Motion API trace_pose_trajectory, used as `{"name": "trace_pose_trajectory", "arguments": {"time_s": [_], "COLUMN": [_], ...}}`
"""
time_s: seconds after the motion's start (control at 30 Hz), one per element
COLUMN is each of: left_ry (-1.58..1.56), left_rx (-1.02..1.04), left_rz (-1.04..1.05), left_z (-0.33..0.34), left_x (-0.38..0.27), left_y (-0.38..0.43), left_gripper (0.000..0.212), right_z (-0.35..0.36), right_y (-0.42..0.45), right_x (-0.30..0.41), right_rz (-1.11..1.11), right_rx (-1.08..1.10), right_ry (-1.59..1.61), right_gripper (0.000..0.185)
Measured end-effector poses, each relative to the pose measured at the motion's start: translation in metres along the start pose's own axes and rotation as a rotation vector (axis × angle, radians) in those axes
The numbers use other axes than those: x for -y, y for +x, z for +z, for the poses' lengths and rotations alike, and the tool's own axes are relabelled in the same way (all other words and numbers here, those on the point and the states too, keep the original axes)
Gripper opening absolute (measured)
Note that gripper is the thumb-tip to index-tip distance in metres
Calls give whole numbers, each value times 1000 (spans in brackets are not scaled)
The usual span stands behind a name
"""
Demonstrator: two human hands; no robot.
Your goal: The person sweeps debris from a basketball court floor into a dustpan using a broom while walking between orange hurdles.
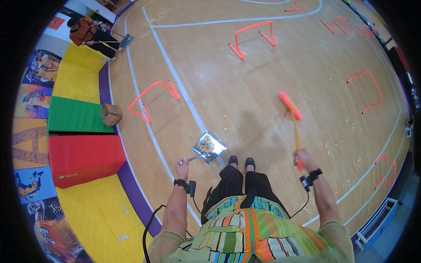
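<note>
My left hand (182, 168) is closed around the handle of a shiny metal dustpan (215, 146). Bits of pale and brown debris (206, 148) lie in the pan, which is low over or on the floor in front of my feet; which of these I cannot tell. In my right hand (304, 159) is the orange handle of a broom (296, 131). The broom's red head (290, 105) is out ahead to the right, blurred, well apart from the dustpan. Small pale scraps (352, 128) are scattered over the wooden floor (210, 82) on the right.
Red-orange bent-tube hurdles stand about the floor, one ahead (253, 24), one at left (149, 88) and several at right (375, 80). A cardboard box (111, 115) sits beside the padded wall blocks (85, 157). Another person (88, 34) holds a dustpan (126, 41) at the far left.
</note>
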State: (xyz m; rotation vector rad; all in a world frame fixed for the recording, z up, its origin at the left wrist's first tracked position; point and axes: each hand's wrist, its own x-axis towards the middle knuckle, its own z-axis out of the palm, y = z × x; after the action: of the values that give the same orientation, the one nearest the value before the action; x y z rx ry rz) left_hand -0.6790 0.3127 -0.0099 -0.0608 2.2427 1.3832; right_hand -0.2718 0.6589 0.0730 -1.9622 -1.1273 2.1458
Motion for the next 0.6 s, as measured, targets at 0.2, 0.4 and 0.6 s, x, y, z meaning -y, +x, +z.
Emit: {"name": "trace_pose_trajectory", "arguments": {"time_s": [0.2,0.4,0.6], "left_ry": [154,154,74], "left_rx": [80,265,384], "left_rz": [168,78,49], "left_z": [43,98,95], "left_x": [3,-16,-17], "left_y": [38,62,66], "left_gripper": [18,17,16], "right_z": [82,36,-18], "right_y": [-74,-133,-148], "right_x": [-35,-11,10], "right_rz": [240,389,329], "right_rx": [335,399,119], "right_ry": [172,449,391], "right_gripper": [19,21,22]}}
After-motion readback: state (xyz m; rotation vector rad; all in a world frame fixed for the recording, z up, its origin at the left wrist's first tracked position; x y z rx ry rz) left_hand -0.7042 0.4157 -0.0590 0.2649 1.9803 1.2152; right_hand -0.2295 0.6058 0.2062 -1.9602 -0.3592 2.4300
